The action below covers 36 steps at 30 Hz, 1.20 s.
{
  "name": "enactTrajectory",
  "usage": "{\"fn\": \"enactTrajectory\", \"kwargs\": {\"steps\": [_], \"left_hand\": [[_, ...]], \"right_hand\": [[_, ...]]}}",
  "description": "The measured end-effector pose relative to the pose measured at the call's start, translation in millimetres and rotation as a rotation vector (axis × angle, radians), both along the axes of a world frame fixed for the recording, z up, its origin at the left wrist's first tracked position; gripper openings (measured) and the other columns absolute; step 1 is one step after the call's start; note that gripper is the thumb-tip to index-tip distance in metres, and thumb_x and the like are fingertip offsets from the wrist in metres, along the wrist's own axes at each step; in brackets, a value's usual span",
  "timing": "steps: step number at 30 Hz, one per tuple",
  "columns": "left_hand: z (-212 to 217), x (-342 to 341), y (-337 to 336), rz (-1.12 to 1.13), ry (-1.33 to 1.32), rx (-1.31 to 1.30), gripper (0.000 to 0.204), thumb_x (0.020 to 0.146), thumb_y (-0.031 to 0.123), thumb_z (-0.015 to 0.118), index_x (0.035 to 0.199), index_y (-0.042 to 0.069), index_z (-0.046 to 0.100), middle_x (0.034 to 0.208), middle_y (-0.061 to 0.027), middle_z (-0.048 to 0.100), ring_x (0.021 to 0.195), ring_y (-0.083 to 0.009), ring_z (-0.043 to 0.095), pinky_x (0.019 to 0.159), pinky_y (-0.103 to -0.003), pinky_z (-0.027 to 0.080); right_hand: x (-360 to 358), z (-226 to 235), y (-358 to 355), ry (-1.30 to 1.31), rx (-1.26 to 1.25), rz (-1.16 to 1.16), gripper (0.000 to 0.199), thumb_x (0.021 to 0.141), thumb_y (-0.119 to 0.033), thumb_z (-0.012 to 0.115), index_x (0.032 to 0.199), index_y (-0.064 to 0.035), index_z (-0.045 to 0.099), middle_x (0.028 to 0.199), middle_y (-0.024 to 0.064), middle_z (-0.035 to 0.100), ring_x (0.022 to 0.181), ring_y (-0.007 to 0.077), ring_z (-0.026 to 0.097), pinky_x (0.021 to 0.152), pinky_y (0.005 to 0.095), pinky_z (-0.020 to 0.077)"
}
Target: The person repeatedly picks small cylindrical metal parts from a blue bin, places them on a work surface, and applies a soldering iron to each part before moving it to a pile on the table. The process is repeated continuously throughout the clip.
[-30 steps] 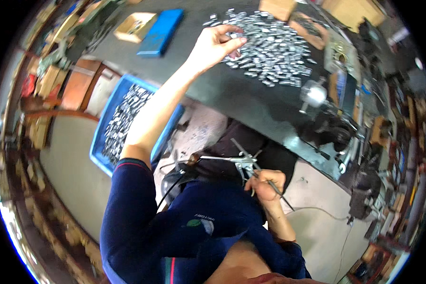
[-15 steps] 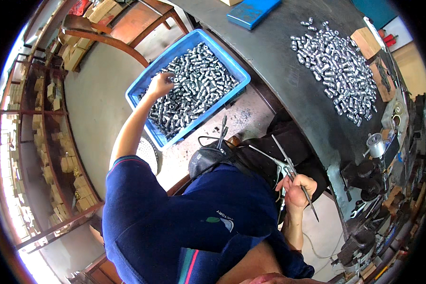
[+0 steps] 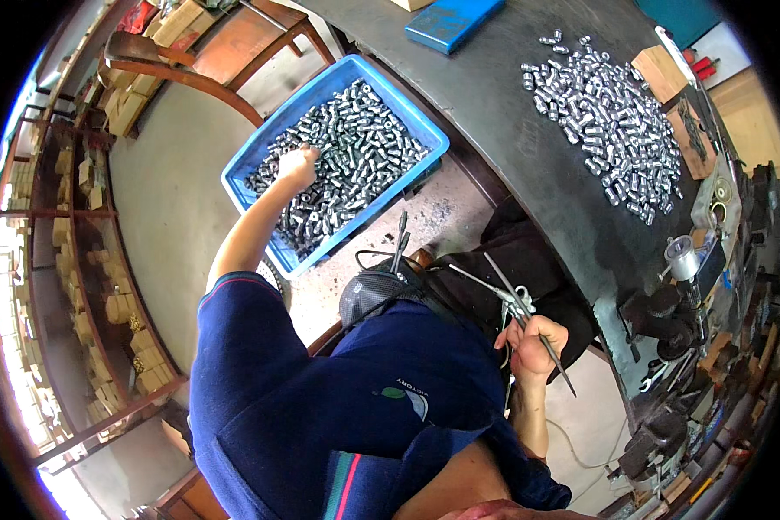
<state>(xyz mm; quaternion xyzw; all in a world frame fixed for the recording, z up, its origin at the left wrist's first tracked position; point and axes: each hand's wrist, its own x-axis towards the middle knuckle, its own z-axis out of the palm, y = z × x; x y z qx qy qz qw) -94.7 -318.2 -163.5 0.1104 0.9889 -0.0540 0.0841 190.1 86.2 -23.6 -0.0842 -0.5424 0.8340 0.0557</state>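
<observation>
Down among the small metal fittings [image 3: 364, 130] heaped in a blue plastic bin [image 3: 442, 143] is my left hand [image 3: 298, 168]. Its fingers are curled together at the pile, and whatever lies between them is hidden. My right hand [image 3: 536, 345], held near my lap, is closed around a slim dark pointed rod [image 3: 562, 373] that sticks out on both sides of the fist. Against the same hand sits a metal tool with a long thin nozzle [image 3: 477, 279], crossing the rod; its exact kind is unclear.
A dark worktable [image 3: 503, 113] on the right carries a second heap of shiny fittings [image 3: 607, 130], a blue flat box [image 3: 453, 23], wooden blocks [image 3: 663, 73] and a vise-like fixture [image 3: 667, 321]. A wooden chair [image 3: 234, 56] stands beyond the bin. Shelves [image 3: 78, 251] line the left.
My left hand has closed its fingers down onto the fittings and sits slightly lower in view. The right hand keeps its grip on the rod. The whole view has shifted a little.
</observation>
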Motion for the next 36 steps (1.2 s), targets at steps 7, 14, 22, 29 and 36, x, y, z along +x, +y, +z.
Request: {"fn": "enactTrajectory", "kwargs": {"steps": [7,14,22,29,36], "left_hand": [[16.1,0.6,23.0,-0.227,-0.152,-0.304,0.021,0.065,0.007,0.066,0.086,0.009,0.063,0.087,-0.0123,0.066,0.083,-0.0272,0.066,0.07,-0.039,0.052],[107.1,12.8,101.6,0.097,-0.315,0.812,0.026,0.076,0.014,0.063,0.096,-0.002,0.058,0.073,-0.0147,0.064,0.062,-0.0192,0.064,0.059,-0.031,0.051],[141.0,112.4,231.6,-0.025,-1.355,1.665,0.023,0.086,0.011,0.057,0.102,-0.006,0.059,0.065,-0.0117,0.06,0.054,-0.0183,0.059,0.066,-0.034,0.052],[122.1,146.3,257.0,0.261,-1.686,1.796,0.034,0.094,0.026,0.045,0.096,-0.005,0.058,0.049,-0.01,0.051,0.035,-0.0203,0.048,0.059,-0.038,0.05],[126.9,147.4,262.0,0.241,-1.645,1.724,0.038,0.096,0.03,0.042,0.095,-0.006,0.056,0.05,-0.0116,0.054,0.039,-0.0225,0.055,0.062,-0.04,0.053]], "right_hand": [[1.6,-4.5,1.4,-0.005,0.065,0.003,0.032,0.075,-0.008,0.054,0.051,-0.0077,0.033,0.05,0.0045,0.039,0.045,0.0107,0.036,0.042,0.0302,0.0452],[5.3,-8.7,14.8,0.0,0.032,-0.002,0.047,0.074,-0.032,0.066,0.05,-0.0075,0.034,0.05,0.006,0.043,0.044,0.0119,0.04,0.042,0.0298,0.0451],[-3.8,1.5,21.3,0.065,0.333,0.053,0.027,0.068,0.013,0.043,0.052,-0.0039,0.029,0.049,0.0055,0.043,0.044,0.0148,0.053,0.04,0.0259,0.0413],[-5.5,-6.7,25.7,0.083,0.396,0.054,0.026,0.063,0.005,0.047,0.052,-0.0035,0.025,0.046,0.0014,0.032,0.042,0.0088,0.044,0.041,0.0267,0.0421],[-13.0,-3.9,23.9,0.081,0.366,0.07,0.027,0.062,-0.005,0.055,0.053,-0.0033,0.029,0.047,0.0029,0.031,0.043,0.0088,0.037,0.042,0.0264,0.0322]]}}
